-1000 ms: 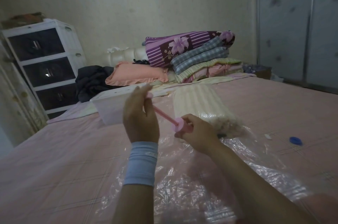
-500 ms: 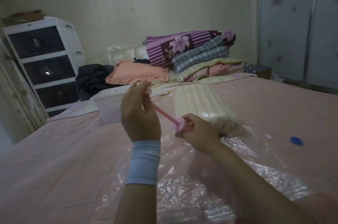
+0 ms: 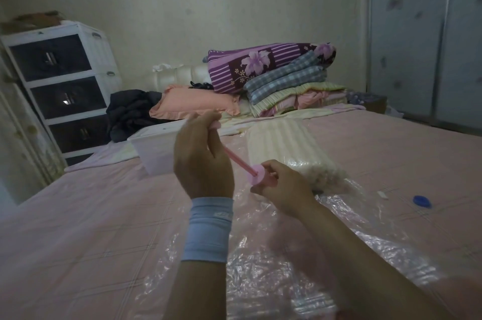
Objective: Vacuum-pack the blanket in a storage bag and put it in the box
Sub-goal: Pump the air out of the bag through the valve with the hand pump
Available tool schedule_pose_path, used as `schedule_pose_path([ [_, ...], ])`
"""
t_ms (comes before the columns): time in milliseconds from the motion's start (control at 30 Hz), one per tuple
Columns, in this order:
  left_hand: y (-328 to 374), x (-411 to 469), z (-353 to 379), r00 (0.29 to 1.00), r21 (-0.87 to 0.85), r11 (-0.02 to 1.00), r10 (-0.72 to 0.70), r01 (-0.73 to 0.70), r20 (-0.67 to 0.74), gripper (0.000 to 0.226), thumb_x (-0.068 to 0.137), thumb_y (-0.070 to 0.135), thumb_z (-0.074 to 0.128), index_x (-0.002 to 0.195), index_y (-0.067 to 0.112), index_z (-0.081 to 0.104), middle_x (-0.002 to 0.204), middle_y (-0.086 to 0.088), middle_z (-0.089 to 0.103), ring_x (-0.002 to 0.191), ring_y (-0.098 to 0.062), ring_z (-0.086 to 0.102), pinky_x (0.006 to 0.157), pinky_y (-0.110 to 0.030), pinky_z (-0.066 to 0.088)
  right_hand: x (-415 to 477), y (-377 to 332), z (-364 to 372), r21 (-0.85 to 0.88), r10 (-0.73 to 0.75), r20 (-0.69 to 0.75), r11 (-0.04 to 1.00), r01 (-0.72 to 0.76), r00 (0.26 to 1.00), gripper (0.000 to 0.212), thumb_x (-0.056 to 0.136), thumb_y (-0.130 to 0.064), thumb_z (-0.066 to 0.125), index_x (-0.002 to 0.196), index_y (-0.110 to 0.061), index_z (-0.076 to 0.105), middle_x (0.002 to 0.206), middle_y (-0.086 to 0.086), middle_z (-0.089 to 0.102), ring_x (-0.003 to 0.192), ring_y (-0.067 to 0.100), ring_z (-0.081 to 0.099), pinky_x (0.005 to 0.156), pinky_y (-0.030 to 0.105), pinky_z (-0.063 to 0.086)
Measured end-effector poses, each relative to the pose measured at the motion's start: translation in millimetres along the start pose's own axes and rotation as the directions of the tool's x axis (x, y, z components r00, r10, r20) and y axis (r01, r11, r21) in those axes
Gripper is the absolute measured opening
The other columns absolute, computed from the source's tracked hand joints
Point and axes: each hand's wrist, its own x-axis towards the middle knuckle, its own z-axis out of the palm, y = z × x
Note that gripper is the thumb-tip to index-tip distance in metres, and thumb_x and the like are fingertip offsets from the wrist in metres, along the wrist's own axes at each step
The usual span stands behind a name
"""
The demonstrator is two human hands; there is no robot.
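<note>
Pumping seems under way, we judge: our left hand (image 3: 202, 160) curls round the handle of the slim pink plastic hand pump (image 3: 257, 174), rod drawn out, while our right hand (image 3: 283, 189) grips its barrel. The cream striped folded blanket (image 3: 281, 147) already lies inside the clear crinkled plastic storage bag (image 3: 260, 267) on the pink bed (image 3: 78, 228). Left: finish the suction, then load the white plastic box (image 3: 154, 147) just behind.
</note>
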Motion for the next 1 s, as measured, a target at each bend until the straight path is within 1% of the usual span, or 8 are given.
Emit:
schedule_pose_path([
  [100, -3, -43, 12, 0.956, 0.008, 0.994, -0.107, 0.109, 0.271, 0.02, 0.094, 0.008, 0.056, 0.105, 0.016, 0.07, 0.098, 0.001, 0.071, 0.093, -0.007, 0.063, 0.082, -0.032, 0.057, -2, 1, 2, -0.001, -0.009, -0.004, 1.0, 0.009, 1.0, 0.048, 0.071, -0.055, 0.082, 0.111, -0.039, 0.061, 0.101, -0.017, 0.069, 0.09, 0.008, 0.065, 0.081, 0.035, 0.055],
  [200, -12, -67, 18, 0.787, 0.038, 0.976, -0.196, 0.214, 0.585, 0.02, 0.093, 0.015, 0.054, 0.103, 0.019, 0.071, 0.094, 0.002, 0.071, 0.084, -0.015, 0.065, 0.077, -0.037, 0.055, -4, 0, 5, -0.025, -0.018, -0.01, 1.0, 0.018, 1.0, 0.044, 0.073, -0.063, 0.071, 0.11, -0.042, 0.058, 0.1, -0.018, 0.069, 0.091, 0.01, 0.066, 0.08, 0.033, 0.053],
  [367, -2, -11, 4, 0.959, -0.06, 0.997, -0.019, 0.037, 0.284, 0.019, 0.095, 0.011, 0.053, 0.104, 0.012, 0.07, 0.096, -0.001, 0.071, 0.088, -0.016, 0.067, 0.079, -0.034, 0.057, 0, 1, 0, 0.036, 0.02, -0.022, 0.999, -0.02, 1.0, 0.048, 0.071, -0.053, 0.083, 0.112, -0.04, 0.06, 0.1, -0.02, 0.068, 0.092, 0.005, 0.065, 0.083, 0.035, 0.056],
  [500, 6, 13, -4, 0.995, -0.078, 0.997, 0.001, 0.007, 0.1, 0.018, 0.096, 0.007, 0.055, 0.107, 0.01, 0.069, 0.104, -0.004, 0.071, 0.105, -0.02, 0.066, 0.092, -0.033, 0.053, 1, 3, -1, 0.045, 0.023, -0.01, 0.999, -0.023, 1.0, 0.048, 0.071, -0.051, 0.084, 0.111, -0.04, 0.061, 0.1, -0.021, 0.067, 0.091, 0.006, 0.065, 0.082, 0.036, 0.056],
  [600, 0, -26, 10, 0.966, -0.047, 0.996, -0.068, 0.082, 0.251, 0.02, 0.095, 0.006, 0.054, 0.107, 0.013, 0.069, 0.1, -0.003, 0.07, 0.1, -0.018, 0.065, 0.089, -0.028, 0.054, 0, 4, 2, 0.033, 0.011, -0.016, 0.999, -0.01, 1.0, 0.051, 0.069, -0.054, 0.084, 0.112, -0.039, 0.061, 0.101, -0.018, 0.069, 0.092, 0.008, 0.065, 0.081, 0.036, 0.057],
  [700, -9, -66, 19, 0.794, 0.006, 0.975, -0.186, 0.224, 0.579, 0.022, 0.093, 0.01, 0.054, 0.107, 0.015, 0.07, 0.099, -0.001, 0.071, 0.089, -0.017, 0.065, 0.083, -0.034, 0.054, -3, 3, 4, -0.002, -0.007, -0.012, 1.0, 0.007, 1.0, 0.043, 0.075, -0.056, 0.077, 0.111, -0.039, 0.061, 0.1, -0.017, 0.069, 0.091, 0.008, 0.066, 0.079, 0.032, 0.054],
  [767, -12, -62, 20, 0.779, 0.025, 0.974, -0.197, 0.227, 0.595, 0.02, 0.093, 0.011, 0.055, 0.105, 0.016, 0.071, 0.097, -0.001, 0.072, 0.086, -0.018, 0.066, 0.081, -0.034, 0.054, -5, 2, 5, -0.012, -0.01, -0.02, 1.0, 0.009, 1.0, 0.042, 0.076, -0.058, 0.075, 0.112, -0.04, 0.061, 0.1, -0.017, 0.069, 0.091, 0.007, 0.065, 0.08, 0.032, 0.054],
  [1000, 6, 18, -5, 0.991, -0.066, 0.998, 0.022, -0.013, 0.131, 0.018, 0.095, 0.007, 0.057, 0.108, 0.009, 0.069, 0.104, -0.004, 0.072, 0.1, -0.017, 0.067, 0.09, -0.03, 0.054, 1, 3, 0, 0.048, 0.028, -0.026, 0.999, -0.027, 0.999, 0.047, 0.071, -0.052, 0.083, 0.11, -0.041, 0.061, 0.097, -0.021, 0.068, 0.089, 0.003, 0.065, 0.08, 0.035, 0.057],
])
